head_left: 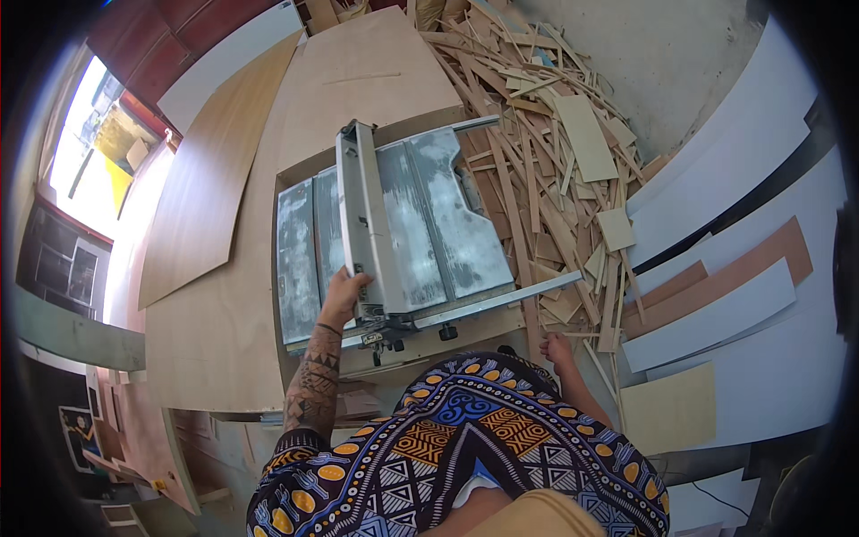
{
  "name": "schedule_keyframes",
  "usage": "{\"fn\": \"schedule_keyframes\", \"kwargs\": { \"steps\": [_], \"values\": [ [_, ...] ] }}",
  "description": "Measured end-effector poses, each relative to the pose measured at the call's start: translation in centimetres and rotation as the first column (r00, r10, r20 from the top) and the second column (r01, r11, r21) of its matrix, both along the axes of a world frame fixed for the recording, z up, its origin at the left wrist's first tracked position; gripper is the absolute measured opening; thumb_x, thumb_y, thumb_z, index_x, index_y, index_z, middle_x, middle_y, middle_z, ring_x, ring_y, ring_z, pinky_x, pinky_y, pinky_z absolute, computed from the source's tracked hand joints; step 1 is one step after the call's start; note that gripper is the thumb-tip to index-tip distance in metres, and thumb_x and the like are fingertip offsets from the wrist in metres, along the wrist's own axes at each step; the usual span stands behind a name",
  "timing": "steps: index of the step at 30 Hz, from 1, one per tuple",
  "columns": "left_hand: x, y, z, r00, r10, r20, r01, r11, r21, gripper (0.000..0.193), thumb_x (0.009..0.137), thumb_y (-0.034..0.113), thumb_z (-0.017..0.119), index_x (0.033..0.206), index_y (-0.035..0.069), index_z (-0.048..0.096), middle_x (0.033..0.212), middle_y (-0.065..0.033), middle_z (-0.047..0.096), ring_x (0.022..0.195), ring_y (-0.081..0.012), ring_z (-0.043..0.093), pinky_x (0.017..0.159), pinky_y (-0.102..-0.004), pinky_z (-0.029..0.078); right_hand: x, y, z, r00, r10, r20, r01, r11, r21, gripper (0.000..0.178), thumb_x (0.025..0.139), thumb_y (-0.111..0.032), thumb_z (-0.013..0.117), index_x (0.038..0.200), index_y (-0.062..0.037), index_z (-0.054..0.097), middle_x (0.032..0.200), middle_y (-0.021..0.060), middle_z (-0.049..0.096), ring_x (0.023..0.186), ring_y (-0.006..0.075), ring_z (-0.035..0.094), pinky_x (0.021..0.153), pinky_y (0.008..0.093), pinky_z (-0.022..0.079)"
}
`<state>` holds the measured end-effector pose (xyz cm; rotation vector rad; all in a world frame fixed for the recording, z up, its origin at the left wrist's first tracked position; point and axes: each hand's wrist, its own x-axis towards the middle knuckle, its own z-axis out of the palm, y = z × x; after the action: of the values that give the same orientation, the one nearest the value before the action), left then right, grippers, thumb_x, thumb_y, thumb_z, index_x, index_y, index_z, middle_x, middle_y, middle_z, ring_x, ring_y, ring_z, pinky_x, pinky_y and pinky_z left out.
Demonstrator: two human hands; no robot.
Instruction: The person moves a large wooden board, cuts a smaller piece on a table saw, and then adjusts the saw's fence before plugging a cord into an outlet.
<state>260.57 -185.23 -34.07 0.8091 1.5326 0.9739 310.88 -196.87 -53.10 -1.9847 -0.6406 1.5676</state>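
One long bar [377,224] lies mid-frame across the metal surface [474,249], gripped by the left hand [341,295], perhaps to set it, while the right hand [557,350] hangs loose, seemingly empty, right of middle; sliding the bar next needs an even push.

Patterned shirt [429,422], perhaps navy-black; tattooed left forearm [313,387]

a worn grey metal table top [474,251] sits within a plywood bench [206,358], a long fence [380,224] spanning it from near to far. a brown wood sheet [210,192] lies at the bench's left, a thin strip [362,78] on its far part; wood offcuts [583,134] cover the concrete floor [667,63] at right.
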Motion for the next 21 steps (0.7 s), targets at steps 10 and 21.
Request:
{"fn": "schedule_keyframes", "kwargs": {
  "steps": [10,21],
  "values": [
    [-7.5,-1.2,1.5,0.924,0.082,-0.372,-0.054,0.995,0.084,0.022,0.095,0.019,0.056,0.1,-0.001,0.066,0.079,-0.0006,0.064,0.068,-0.0066,0.058,0.059,-0.0245,0.047,6.8,-0.1,0.6,0.999,-0.03,-0.013,0.028,0.994,-0.109,0.03,0.094,-0.028,0.048,0.11,-0.0067,0.061,0.083,0.0084,0.065,0.066,0.015,0.061,0.056,0.0277,0.046],
    [10.9,3.4,2.6,0.991,0.126,0.039,-0.128,0.989,0.077,0.023,0.102,0.02,0.047,0.103,0.004,0.063,0.077,0.0041,0.06,0.064,-0.0055,0.059,0.054,-0.0225,0.048,-0.2,7.1,11.7,0.898,0.406,-0.171,-0.339,0.884,0.32,0.032,0.1,-0.03,0.052,0.109,-0.0015,0.063,0.087,0.0073,0.066,0.081,0.0154,0.061,0.077,0.0291,0.048]
  ]
}}
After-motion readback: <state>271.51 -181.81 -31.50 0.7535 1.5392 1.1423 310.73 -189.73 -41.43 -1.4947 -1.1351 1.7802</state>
